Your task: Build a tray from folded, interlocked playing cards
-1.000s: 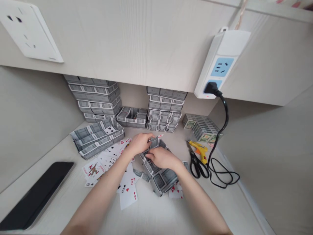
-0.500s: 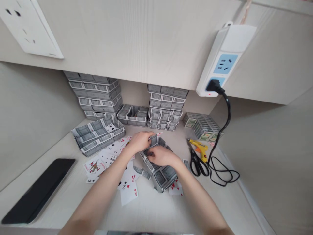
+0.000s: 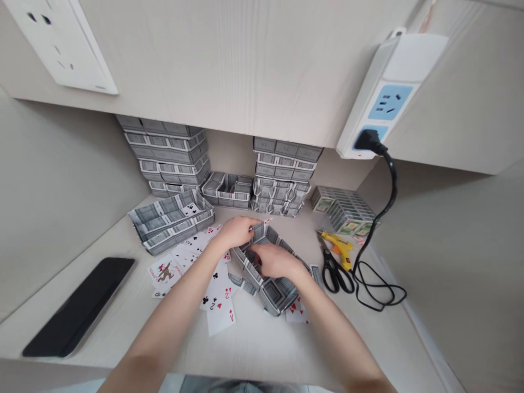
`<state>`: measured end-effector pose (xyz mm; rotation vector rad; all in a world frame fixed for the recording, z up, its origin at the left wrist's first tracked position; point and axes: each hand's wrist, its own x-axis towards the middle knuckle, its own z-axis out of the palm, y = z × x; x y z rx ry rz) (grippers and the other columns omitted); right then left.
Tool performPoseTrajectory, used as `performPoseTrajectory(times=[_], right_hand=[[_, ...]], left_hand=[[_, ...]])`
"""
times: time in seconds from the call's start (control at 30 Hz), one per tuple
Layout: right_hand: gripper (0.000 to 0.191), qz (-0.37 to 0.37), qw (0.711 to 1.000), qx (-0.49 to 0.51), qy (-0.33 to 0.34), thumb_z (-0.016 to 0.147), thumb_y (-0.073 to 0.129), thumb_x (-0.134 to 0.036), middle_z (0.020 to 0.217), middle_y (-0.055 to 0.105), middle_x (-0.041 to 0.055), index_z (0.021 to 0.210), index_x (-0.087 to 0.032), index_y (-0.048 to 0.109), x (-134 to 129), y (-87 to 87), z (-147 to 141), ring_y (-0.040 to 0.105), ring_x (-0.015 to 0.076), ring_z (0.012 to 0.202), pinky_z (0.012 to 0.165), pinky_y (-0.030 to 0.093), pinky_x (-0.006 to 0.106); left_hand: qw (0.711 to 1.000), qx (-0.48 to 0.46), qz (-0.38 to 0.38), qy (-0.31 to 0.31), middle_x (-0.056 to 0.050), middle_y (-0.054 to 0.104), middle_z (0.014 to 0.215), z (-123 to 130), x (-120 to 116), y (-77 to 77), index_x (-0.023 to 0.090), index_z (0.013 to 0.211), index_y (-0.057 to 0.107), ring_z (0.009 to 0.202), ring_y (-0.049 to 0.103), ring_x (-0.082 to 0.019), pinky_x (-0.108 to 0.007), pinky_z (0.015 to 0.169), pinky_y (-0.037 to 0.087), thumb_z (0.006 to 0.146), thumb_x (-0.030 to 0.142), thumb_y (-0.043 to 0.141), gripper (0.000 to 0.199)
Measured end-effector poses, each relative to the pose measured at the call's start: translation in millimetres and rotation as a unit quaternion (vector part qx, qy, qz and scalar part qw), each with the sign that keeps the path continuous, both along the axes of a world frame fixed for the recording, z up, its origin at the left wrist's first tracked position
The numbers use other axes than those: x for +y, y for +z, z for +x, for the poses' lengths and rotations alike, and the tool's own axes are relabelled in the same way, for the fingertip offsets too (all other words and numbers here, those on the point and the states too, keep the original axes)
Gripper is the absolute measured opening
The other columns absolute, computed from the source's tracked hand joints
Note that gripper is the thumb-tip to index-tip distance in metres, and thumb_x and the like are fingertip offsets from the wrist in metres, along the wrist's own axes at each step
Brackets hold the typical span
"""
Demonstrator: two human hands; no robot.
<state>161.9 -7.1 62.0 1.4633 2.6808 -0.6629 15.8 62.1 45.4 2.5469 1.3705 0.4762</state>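
Observation:
A long open box [image 3: 275,297] built from folded grey-backed playing cards lies at an angle on the desk between my hands. My left hand [image 3: 238,231] grips its far end, with the fingertips bent over the rim. My right hand [image 3: 273,260] reaches inside the box, fingers curled near the left wall; what they hold, if anything, is hidden. Left of the box, loose playing cards [image 3: 221,322] are spread face up, partly under my left forearm. A small folded grey card piece [image 3: 242,284] rests against the box's left side.
Another card box [image 3: 176,226] stands at left, before stacked card boxes [image 3: 167,147]. More stacks [image 3: 282,174] rise behind. Scissors [image 3: 336,273], a yellow glue gun [image 3: 339,244] and its black cord [image 3: 379,292] lie right. A black flat object [image 3: 79,305] lies left. A power strip [image 3: 388,98] hangs above.
The whole view has shifted slightly, so most things appear a little farther right. Both hands stay at the box, and my right hand's fingers have moved slightly inside it.

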Motion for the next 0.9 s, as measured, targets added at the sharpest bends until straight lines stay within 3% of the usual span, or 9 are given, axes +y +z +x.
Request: performPoseTrajectory(times=[0.17,0.37,0.47,0.57,0.67,0.8,0.9], right_hand=[[0.040,0.001,1.000,-0.002,0.019,0.063,0.053,-0.009,0.089,0.065,0.0060,0.101,-0.018,0.056,-0.6,1.0,3.0,0.059,0.0181,0.080,0.059,0.037,0.022],[0.042,0.066,0.994,-0.028,-0.086,0.071,0.049,-0.013,0.094,0.065,0.0080,0.113,-0.018,0.051,4.8,9.2,17.6,0.059,0.0208,0.086,0.068,0.039,0.027],[0.047,0.002,0.999,0.023,-0.037,0.068,0.058,-0.021,0.093,0.066,0.0052,0.115,-0.019,0.051,5.2,11.6,20.7,0.060,0.0181,0.082,0.067,0.041,0.024],[0.051,-0.051,0.998,0.026,0.040,0.065,0.057,-0.015,0.088,0.067,0.0042,0.116,-0.017,0.051,3.1,9.1,16.2,0.060,0.0163,0.076,0.062,0.040,0.022],[0.043,-0.020,0.999,-0.020,0.047,0.065,0.053,-0.012,0.087,0.067,0.0081,0.108,-0.015,0.057,2.1,3.5,8.3,0.060,0.0187,0.076,0.058,0.038,0.023],[0.020,0.033,0.999,-0.024,-0.003,0.071,0.052,-0.017,0.082,0.067,0.0087,0.088,-0.016,0.063,5.7,-0.9,4.0,0.059,0.0184,0.074,0.058,0.034,0.024],[0.014,0.036,0.999,0.005,-0.020,0.076,0.053,-0.027,0.073,0.066,0.0054,0.078,-0.018,0.064,8.7,1.7,7.8,0.057,0.0155,0.067,0.057,0.033,0.023]], left_hand=[[1.000,0.012,-0.013,0.002,-0.003,0.069,0.091,-1.6,-0.7,4.2,0.031,0.109,0.060,0.080,0.062,-0.021,-0.026,0.067,0.043,0.070,0.018,0.049,0.043],[0.998,0.031,-0.059,-0.017,-0.005,0.067,0.098,-5.3,-7.5,17.7,0.026,0.131,0.036,0.079,0.062,-0.021,-0.024,0.064,0.042,0.066,0.020,0.053,0.068],[0.994,0.064,-0.084,0.004,-0.007,0.066,0.099,-5.4,-9.8,18.3,0.025,0.136,0.026,0.078,0.062,-0.022,-0.025,0.060,0.041,0.066,0.021,0.051,0.074],[0.990,0.092,-0.108,0.017,-0.009,0.066,0.097,-4.2,-9.4,14.6,0.023,0.136,0.024,0.077,0.062,-0.023,-0.026,0.058,0.041,0.069,0.023,0.048,0.072],[0.985,0.107,-0.136,0.028,-0.014,0.066,0.096,-2.8,-8.1,11.3,0.017,0.137,0.020,0.078,0.063,-0.026,-0.027,0.059,0.042,0.071,0.025,0.045,0.071],[0.983,0.088,-0.155,0.033,-0.018,0.065,0.098,-2.8,-9.2,12.8,0.011,0.136,0.022,0.082,0.062,-0.027,-0.028,0.061,0.043,0.071,0.024,0.045,0.070],[0.976,0.048,-0.208,0.034,-0.016,0.066,0.093,-4.8,-11.3,16.1,0.014,0.130,0.034,0.059,0.063,-0.023,-0.028,0.053,0.042,0.072,0.026,0.044,0.059]])
